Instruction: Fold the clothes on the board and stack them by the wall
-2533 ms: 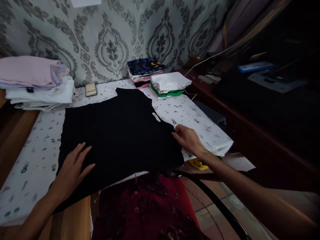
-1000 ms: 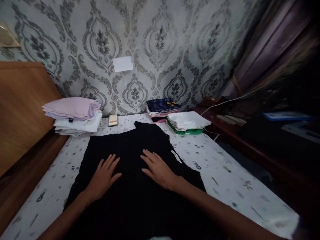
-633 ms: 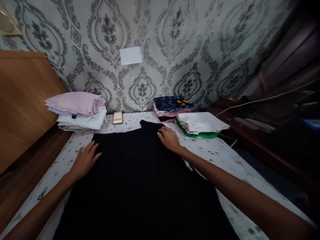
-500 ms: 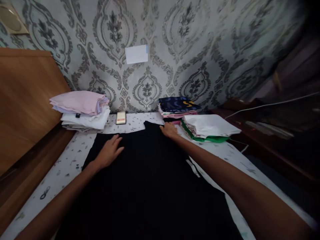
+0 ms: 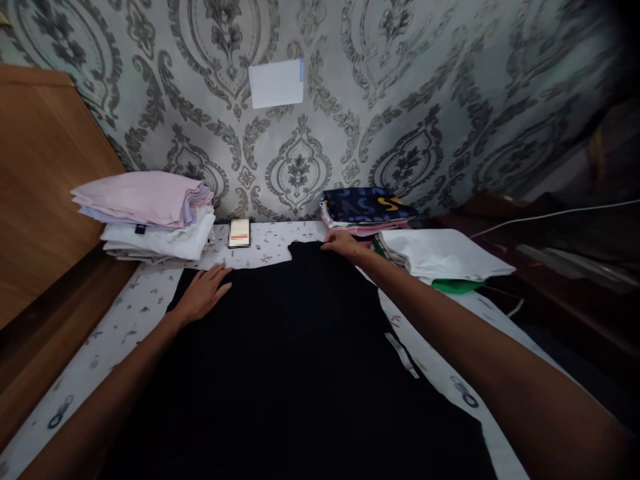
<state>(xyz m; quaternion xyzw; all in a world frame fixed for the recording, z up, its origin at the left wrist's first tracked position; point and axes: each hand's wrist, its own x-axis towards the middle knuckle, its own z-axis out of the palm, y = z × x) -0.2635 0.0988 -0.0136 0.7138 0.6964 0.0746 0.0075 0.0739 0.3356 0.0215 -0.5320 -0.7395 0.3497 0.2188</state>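
Observation:
A black shirt (image 5: pixel 300 347) lies spread over the patterned white sheet, with a white label (image 5: pixel 401 355) at its right side edge. My left hand (image 5: pixel 204 293) rests flat on the shirt's far left part, fingers stretched out and holding nothing. At the far edge, my right hand (image 5: pixel 343 243) pinches the shirt's cloth between thumb and fingers, beside a raised corner of the fabric. My right forearm passes in front of part of the white folded clothes on the right. The shirt's near end runs out of the picture.
Folded pink and white clothes (image 5: pixel 145 200) are stacked at the back left beside a wooden panel (image 5: pixel 40 193). A small card-like box (image 5: pixel 239 233) lies near the wall. Back right are a navy printed folded garment (image 5: pixel 367 205) and white folded cloth (image 5: pixel 445 253) over green.
My right hand has closed into a pinch on the shirt's far edge. My left hand has shifted slightly toward the shirt's left edge and lies flatter. The camera view has moved closer.

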